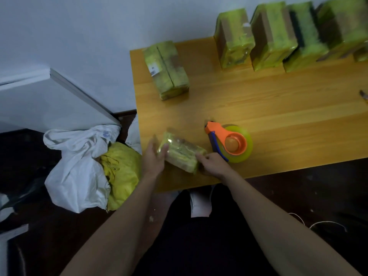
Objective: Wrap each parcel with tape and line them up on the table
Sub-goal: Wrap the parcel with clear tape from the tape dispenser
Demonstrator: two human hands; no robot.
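Beside the tape dispenser (232, 143), both hands (154, 158) (212, 163) grasp a parcel (182, 153).

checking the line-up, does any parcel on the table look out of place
Yes. One wrapped parcel lies flat near the table's left edge, apart from the upright row along the wall. Both hands hold another parcel near the front edge.

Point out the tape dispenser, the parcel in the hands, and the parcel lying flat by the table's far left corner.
tape dispenser (232, 143): head view, on its orange hub.
held parcel (182, 154): head view, on its top face.
flat parcel (166, 69): head view, on its top face.
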